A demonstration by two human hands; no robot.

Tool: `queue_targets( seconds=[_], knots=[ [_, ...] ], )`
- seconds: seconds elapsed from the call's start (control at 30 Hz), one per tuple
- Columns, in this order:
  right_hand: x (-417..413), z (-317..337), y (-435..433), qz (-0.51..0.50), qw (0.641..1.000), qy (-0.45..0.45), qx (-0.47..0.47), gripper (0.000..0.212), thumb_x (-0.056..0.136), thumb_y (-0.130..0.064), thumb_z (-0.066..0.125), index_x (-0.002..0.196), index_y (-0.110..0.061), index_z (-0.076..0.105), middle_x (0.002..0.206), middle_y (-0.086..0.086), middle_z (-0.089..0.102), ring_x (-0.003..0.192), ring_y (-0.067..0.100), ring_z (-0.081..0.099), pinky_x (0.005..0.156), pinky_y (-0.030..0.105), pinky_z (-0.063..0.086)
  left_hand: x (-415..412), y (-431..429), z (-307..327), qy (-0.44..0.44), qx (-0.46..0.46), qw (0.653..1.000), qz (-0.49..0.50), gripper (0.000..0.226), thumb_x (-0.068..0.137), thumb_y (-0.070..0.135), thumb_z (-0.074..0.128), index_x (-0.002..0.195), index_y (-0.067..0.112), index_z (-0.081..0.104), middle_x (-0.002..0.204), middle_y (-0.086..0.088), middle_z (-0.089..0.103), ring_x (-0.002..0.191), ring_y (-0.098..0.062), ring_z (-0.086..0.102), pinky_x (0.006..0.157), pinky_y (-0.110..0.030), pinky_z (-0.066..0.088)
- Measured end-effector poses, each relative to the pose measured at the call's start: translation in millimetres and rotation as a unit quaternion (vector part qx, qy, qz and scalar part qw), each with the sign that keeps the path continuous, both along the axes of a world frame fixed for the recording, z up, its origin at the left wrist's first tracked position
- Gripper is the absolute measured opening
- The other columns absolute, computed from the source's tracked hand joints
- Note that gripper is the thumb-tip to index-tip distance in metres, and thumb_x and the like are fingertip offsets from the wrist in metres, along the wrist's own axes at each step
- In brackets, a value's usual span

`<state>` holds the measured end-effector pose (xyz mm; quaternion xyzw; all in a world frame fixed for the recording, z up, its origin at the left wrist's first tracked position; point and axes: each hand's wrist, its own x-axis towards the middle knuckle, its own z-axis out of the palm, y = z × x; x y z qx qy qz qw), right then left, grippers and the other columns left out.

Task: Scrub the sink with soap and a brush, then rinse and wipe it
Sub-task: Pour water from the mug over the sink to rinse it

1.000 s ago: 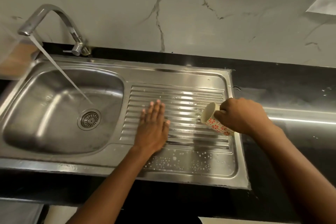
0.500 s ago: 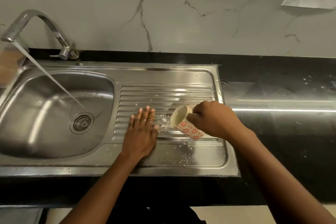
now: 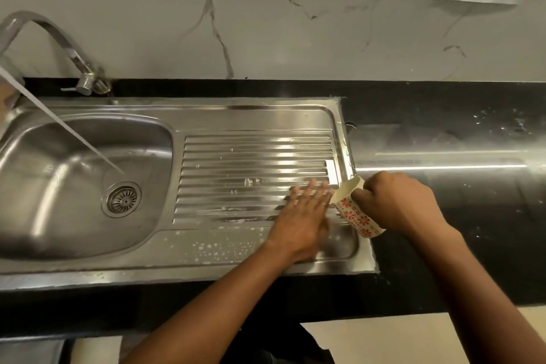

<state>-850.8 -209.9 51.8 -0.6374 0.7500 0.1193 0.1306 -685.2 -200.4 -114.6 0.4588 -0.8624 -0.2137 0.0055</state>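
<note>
wall: pale grey marble-look panel, smooth, with thin dark veins. surface: polished black stone, glossy, flecked with white droplets, a bright streak of reflected light on its right half.
sink: brushed stainless steel, set into the surface; one rounded-rectangle basin at left, with a round perforated drain in its floor. draining board: ribbed steel, parallel horizontal grooves, wet, with soap foam along its near ribs and white suds beaded on the flat strip in front.
tap: curved metal spout, mounted at the back left corner; water stream falls slantwise into the basin near the drain.
left hand: fingers straight and spread, palm flat on the right end of the draining board; slightly blurred.
right hand: fingers wrapped round a cup. cup: cream, tapered, printed with red flowers; tipped on its side, mouth toward the left hand, at the sink's right edge, just beside the left fingertips.
</note>
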Motion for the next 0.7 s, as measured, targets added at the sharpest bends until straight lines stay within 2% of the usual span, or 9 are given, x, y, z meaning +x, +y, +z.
queue_targets(
  seconds=[0.07, 0.17, 0.27, 0.3, 0.4, 0.5, 0.6, 0.7],
  knots=[
    [9, 0, 1, 0.008, 1.0, 0.011, -0.007, 0.04, 0.094, -0.053, 0.049, 0.1, -0.022, 0.072, 0.092, 0.004, 0.073, 0.08, 0.025, 0.069, 0.071, 0.035, 0.057, -19, 1, -3, 0.006, -0.001, 1.0, -0.031, 0.07, 0.106, 0.043, 0.033, 0.169, 0.019, 0.013, 0.178, -0.003, -0.002, 0.164, -0.025, -0.01, 0.132, -0.055, 0.001],
    [25, 1, 6, 0.043, 0.999, 0.025, -0.01, 0.033, 0.095, -0.049, 0.051, 0.098, -0.022, 0.069, 0.097, 0.006, 0.07, 0.082, 0.028, 0.064, 0.068, 0.033, 0.045, -21, 3, -10, 0.0, -0.006, 0.999, -0.033, 0.072, 0.104, 0.045, 0.031, 0.169, 0.018, 0.014, 0.179, -0.007, 0.004, 0.165, -0.028, -0.002, 0.132, -0.054, 0.006],
    [46, -1, 12, 0.106, 0.994, 0.032, -0.002, 0.026, 0.098, -0.045, 0.048, 0.093, -0.024, 0.063, 0.088, 0.002, 0.062, 0.075, 0.023, 0.056, 0.068, 0.033, 0.043, -5, 9, -11, 0.02, -0.028, 0.999, -0.033, 0.069, 0.101, 0.042, 0.031, 0.164, 0.014, 0.033, 0.176, -0.011, 0.018, 0.164, -0.032, 0.01, 0.132, -0.055, 0.01],
    [53, -2, 14, 0.124, 0.992, 0.031, -0.002, 0.024, 0.099, -0.043, 0.047, 0.092, -0.024, 0.06, 0.086, 0.001, 0.06, 0.075, 0.022, 0.054, 0.068, 0.033, 0.043, 2, 11, -12, 0.018, -0.031, 0.999, -0.025, 0.069, 0.1, 0.042, 0.029, 0.163, 0.013, 0.032, 0.176, -0.011, 0.019, 0.164, -0.033, 0.011, 0.132, -0.055, 0.01],
    [66, -6, 18, 0.16, 0.986, 0.037, -0.022, 0.023, 0.099, -0.039, 0.047, 0.084, -0.023, 0.053, 0.087, 0.003, 0.065, 0.072, 0.024, 0.053, 0.065, 0.033, 0.039, 29, 17, -15, -0.029, -0.017, 0.999, 0.038, 0.074, 0.101, 0.045, 0.012, 0.169, 0.018, 0.006, 0.178, -0.005, -0.002, 0.165, -0.028, -0.006, 0.132, -0.054, 0.007],
    [65, -6, 18, 0.162, 0.986, 0.027, -0.038, 0.03, 0.1, -0.044, 0.047, 0.082, -0.022, 0.057, 0.078, 0.001, 0.059, 0.069, 0.024, 0.057, 0.064, 0.032, 0.043, 59, 26, -17, -0.042, 0.006, 0.991, 0.128, 0.068, 0.109, 0.051, 0.004, 0.168, 0.021, -0.013, 0.175, 0.0, -0.02, 0.161, -0.021, -0.022, 0.133, -0.05, -0.003],
    [55, -5, 14, 0.144, 0.989, 0.008, -0.042, 0.037, 0.098, -0.051, 0.047, 0.083, -0.022, 0.065, 0.074, -0.001, 0.06, 0.069, 0.023, 0.06, 0.068, 0.033, 0.053, 92, 32, -15, -0.064, 0.011, 0.979, 0.191, 0.069, 0.11, 0.052, 0.002, 0.165, 0.02, -0.021, 0.173, -0.002, -0.028, 0.16, -0.022, -0.027, 0.132, -0.05, -0.007],
    [41, -6, 10, 0.113, 0.993, -0.017, -0.044, 0.041, 0.095, -0.054, 0.049, 0.076, -0.022, 0.065, 0.074, -0.001, 0.065, 0.07, 0.023, 0.064, 0.07, 0.035, 0.056, 111, 31, -13, -0.085, 0.028, 0.965, 0.248, 0.072, 0.107, 0.053, 0.0, 0.164, 0.015, -0.023, 0.171, -0.007, -0.033, 0.159, -0.025, -0.028, 0.132, -0.05, -0.008]
  ],
)
